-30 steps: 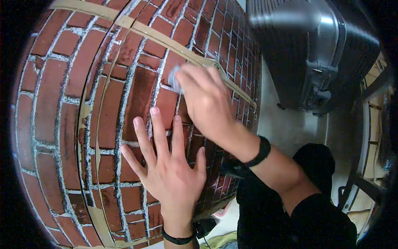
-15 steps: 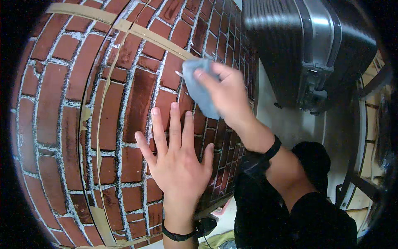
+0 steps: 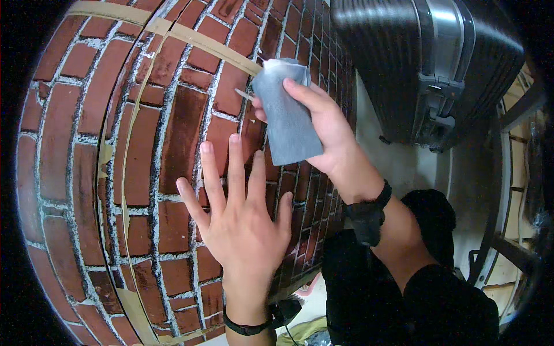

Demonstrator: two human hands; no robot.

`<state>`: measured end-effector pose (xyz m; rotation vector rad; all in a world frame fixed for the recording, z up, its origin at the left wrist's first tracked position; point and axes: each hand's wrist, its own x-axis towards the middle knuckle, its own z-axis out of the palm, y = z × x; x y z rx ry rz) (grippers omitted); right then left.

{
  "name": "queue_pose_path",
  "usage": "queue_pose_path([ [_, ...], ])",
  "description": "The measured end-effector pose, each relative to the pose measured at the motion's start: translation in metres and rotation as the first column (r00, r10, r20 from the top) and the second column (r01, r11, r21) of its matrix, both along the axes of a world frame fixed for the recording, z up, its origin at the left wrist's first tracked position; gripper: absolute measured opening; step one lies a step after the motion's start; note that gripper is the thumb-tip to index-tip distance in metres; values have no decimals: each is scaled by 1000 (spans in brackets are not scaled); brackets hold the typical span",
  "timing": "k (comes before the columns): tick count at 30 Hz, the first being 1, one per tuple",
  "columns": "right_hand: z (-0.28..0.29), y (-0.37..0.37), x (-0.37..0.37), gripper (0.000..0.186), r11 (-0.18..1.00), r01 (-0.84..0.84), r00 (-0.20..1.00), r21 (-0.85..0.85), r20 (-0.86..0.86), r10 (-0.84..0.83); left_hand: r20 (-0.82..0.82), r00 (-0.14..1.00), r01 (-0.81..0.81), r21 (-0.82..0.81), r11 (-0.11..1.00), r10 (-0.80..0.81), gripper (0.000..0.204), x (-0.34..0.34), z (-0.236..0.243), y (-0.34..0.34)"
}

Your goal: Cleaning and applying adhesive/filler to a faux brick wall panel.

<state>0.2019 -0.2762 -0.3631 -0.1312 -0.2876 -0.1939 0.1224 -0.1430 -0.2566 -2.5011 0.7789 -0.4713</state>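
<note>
A brick-patterned surface (image 3: 144, 150) crossed by tan tape strips (image 3: 202, 40) fills the left and middle of the view. My left hand (image 3: 236, 219) lies on it with fingers spread. Just above and to the right, my right hand (image 3: 329, 127) grips a soft-looking grey sheet (image 3: 288, 124) with a whitish top edge, thumb on its front and fingertips showing past its left side. A thin pale stick (image 3: 245, 94) pokes out beside those fingertips; whether I hold it is unclear.
A large dark ribbed suitcase (image 3: 398, 63) stands upper right. Below it is pale floor (image 3: 461, 167), with a metal frame (image 3: 511, 254) and wooden boards along the right edge. My black-clothed legs and some yellow-green fabric (image 3: 309, 333) show at the bottom.
My right hand has come round and away from the taped area, so more of the grey sheet shows. My left hand stays spread, shifted slightly upward.
</note>
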Motion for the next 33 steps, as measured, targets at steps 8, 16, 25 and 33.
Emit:
queue_pose_path([
  [8,0,24,-29,32,973,166,966,-162,-172,-194,55,995,84,-94,992,-79,35,2,-6,4],
  [16,-16,48,-52,41,986,-77,983,-150,-175,50,60,995,78,-36,996,-76,13,3,-6,11],
  [25,-38,55,-71,26,981,-138,924,-135,-375,78,42,994,102,-112,988,-98,13,4,-6,5],
  [33,-42,39,-67,38,847,119,953,-518,-179,-244,67,992,108,-75,991,-103,12,4,-6,7],
])
